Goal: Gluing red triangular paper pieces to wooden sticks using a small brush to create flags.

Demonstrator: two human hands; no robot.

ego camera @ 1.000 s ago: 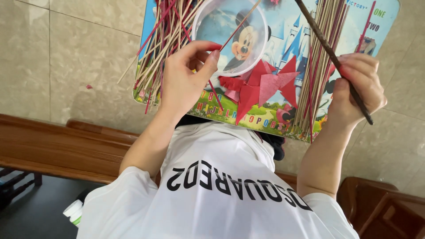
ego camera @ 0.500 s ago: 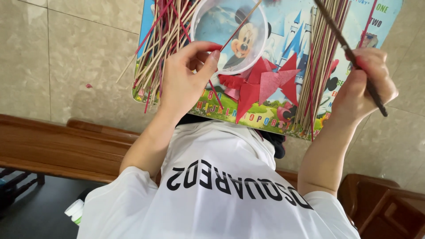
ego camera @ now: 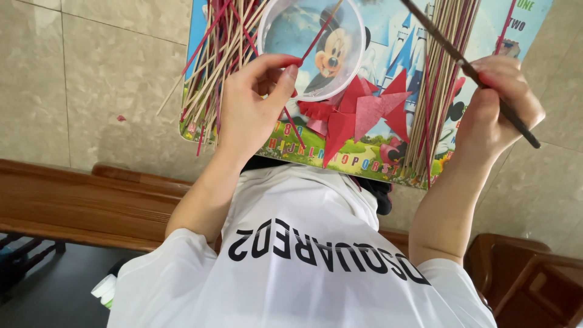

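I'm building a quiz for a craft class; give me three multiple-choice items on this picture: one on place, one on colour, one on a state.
1. Where does the folded paper shape lie?
A. on the colourful cartoon board
B. on the wooden bench
C. in the clear round plastic lid

2. What colour is that folded paper?
A. blue
B. red
C. green

3. What does the right hand do?
A. lies flat and empty
B. grips a thin dark stick
C. holds scissors

Answers: 1 A, it rests on the board between the two stick bundles; 2 B, its folds are red; 3 B, the fingers close round the stick, while the left hand touches the lid.
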